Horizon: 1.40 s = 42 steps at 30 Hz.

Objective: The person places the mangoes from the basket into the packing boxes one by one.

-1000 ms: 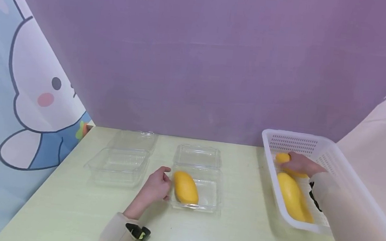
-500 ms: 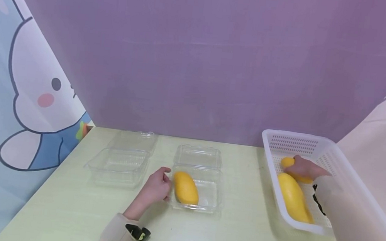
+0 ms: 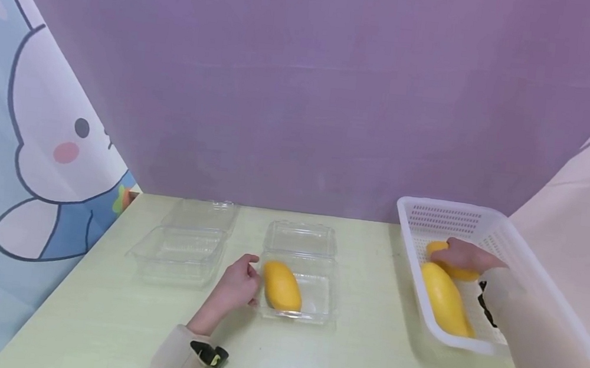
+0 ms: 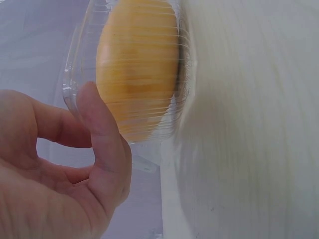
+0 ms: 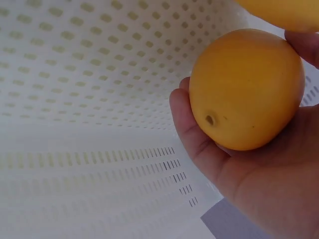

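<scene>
In the head view, my left hand (image 3: 237, 282) is beside the left side of an opened clear plastic clamshell box (image 3: 319, 293). In the left wrist view a fingertip (image 4: 89, 92) touches the box's rim, with the fingers loosely bent. One yellow mango (image 3: 282, 286) lies in the left part of this box. My right hand (image 3: 463, 255) reaches into the white basket (image 3: 547, 279). Its fingers curl round a mango (image 5: 246, 89), which the right wrist view shows end-on. Another larger mango (image 3: 446, 299) lies nearer in the basket.
A second opened clear clamshell box (image 3: 178, 253) stands to the left on the pale table (image 3: 364, 356). A purple backdrop (image 3: 306, 120) rises behind the table. The basket has raised, perforated walls.
Over the last second, my right hand and its mango have shifted slightly right and nearer within the basket. The left hand and boxes stay put; the whole view drifts slightly left.
</scene>
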Each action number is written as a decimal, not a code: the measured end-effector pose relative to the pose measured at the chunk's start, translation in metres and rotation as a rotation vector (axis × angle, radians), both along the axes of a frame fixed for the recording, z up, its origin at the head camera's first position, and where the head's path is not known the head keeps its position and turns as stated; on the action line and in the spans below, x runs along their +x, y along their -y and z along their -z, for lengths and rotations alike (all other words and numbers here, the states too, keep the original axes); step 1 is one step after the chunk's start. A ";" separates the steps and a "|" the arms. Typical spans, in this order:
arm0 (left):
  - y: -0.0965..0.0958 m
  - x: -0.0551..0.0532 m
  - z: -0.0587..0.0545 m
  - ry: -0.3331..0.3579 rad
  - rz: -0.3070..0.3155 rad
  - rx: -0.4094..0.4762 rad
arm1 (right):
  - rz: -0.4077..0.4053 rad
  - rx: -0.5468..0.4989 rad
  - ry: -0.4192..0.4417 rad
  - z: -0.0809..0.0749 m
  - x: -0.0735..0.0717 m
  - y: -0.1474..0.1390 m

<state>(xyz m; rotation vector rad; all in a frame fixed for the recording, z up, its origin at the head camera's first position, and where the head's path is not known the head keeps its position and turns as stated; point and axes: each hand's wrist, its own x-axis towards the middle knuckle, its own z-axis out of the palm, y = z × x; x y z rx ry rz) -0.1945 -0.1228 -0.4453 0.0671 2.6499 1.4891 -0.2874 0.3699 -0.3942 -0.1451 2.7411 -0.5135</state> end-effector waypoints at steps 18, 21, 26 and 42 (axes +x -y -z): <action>-0.001 0.000 -0.002 0.005 -0.004 0.003 | -0.002 -0.045 -0.070 -0.021 0.007 0.006; -0.001 0.000 -0.002 0.012 -0.006 0.005 | 0.016 -0.067 -0.058 -0.026 0.009 0.007; -0.001 0.000 -0.003 0.018 -0.008 -0.001 | 0.053 -0.131 -0.051 -0.031 0.012 0.010; -0.001 0.001 -0.005 0.034 0.001 0.000 | 0.033 -0.166 -0.104 -0.063 0.026 0.047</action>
